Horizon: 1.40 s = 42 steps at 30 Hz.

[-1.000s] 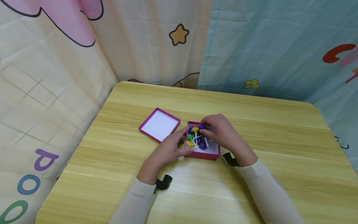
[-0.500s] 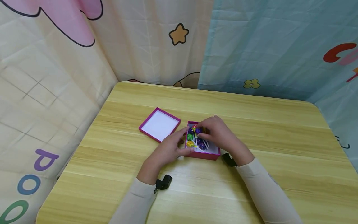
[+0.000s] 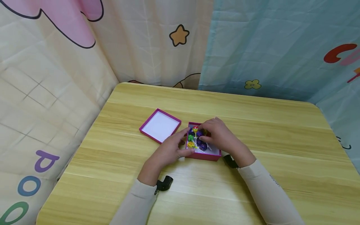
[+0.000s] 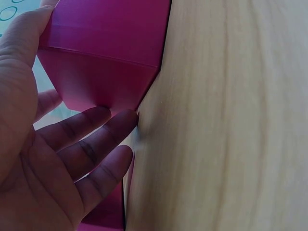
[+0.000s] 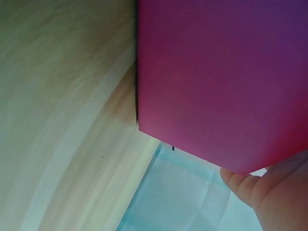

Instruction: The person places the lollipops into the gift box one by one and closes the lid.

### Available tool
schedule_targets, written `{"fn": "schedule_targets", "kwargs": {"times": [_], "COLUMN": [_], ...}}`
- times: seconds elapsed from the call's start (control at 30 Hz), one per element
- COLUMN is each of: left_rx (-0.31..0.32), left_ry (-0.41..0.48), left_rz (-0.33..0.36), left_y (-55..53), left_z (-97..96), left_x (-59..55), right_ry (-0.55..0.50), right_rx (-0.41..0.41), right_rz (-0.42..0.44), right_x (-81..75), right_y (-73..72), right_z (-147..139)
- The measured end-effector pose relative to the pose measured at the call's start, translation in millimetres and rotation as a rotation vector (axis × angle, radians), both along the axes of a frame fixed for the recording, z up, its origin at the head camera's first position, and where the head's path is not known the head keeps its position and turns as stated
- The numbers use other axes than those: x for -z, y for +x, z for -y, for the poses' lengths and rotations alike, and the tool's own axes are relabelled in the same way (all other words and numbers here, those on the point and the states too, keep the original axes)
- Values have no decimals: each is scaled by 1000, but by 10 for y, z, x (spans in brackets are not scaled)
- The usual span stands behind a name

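A magenta box (image 3: 203, 157) with a white inside stands on the table, holding several wrapped lollipops. A green lollipop (image 3: 190, 137) and a yellow lollipop (image 3: 191, 144) lie along its left side, purple ones in the middle. My left hand (image 3: 167, 152) grips the box's left side, thumb at the near corner; the left wrist view shows fingertips against the magenta wall (image 4: 103, 33). My right hand (image 3: 220, 135) reaches in from the right, thumb and forefinger around a purple lollipop (image 3: 200, 133). From the right wrist, the box wall (image 5: 221, 82) hides most of the fingers.
The box's lid (image 3: 161, 126), white inside up, lies on the wooden table (image 3: 281, 150) left of the box, close to my left hand. Printed curtains (image 3: 168, 59) hang behind the table and along its left side.
My right hand has moved slightly left and down into the box with a purple lollipop. Some sticks and purple lollipops in the box have shifted. My left hand and the lid have stayed put.
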State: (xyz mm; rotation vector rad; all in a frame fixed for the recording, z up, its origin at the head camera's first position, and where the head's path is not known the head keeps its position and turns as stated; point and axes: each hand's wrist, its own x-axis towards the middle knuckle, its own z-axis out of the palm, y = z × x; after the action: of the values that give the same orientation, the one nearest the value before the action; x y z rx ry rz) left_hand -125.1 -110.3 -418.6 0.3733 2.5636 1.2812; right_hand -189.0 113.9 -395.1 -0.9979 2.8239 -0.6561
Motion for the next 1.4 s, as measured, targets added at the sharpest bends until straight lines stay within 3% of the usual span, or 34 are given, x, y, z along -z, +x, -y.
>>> {"fn": "schedule_targets", "kwargs": {"times": [0.27, 0.43, 0.57, 0.7, 0.83, 0.93, 1.17, 1.4], "left_rx": [8, 22, 32, 13, -74, -141, -194, -208], "left_ry": [-13, -84, -162, -234, -339, -416, -532, -462], "left_rz": [-5, -30, -89, -162, -215, -227, -177, -26], "left_y": [13, 6, 15, -1, -142, -295, -577, -803], "left_z": [-19, -11, 61, 266, 548, 749, 1087, 1281], "left_x": [-1, -41, -128, -286, -449, -492, -374, -268], "right_ry": [-21, -94, -132, -139, -152, -159, -146, -136], "right_rx": [0, 50, 111, 154, 212, 258, 362, 389], "right_rz": [-25, -44, -59, -77, -51, -20, 34, 60], "right_x": [-43, -142, -186, -158, -147, -133, -57, -4], "right_y": [43, 81, 132, 178, 227, 262, 279, 236], "right_z": [-100, -303, -563, -873, -1184, -1388, -1674, -1746]}}
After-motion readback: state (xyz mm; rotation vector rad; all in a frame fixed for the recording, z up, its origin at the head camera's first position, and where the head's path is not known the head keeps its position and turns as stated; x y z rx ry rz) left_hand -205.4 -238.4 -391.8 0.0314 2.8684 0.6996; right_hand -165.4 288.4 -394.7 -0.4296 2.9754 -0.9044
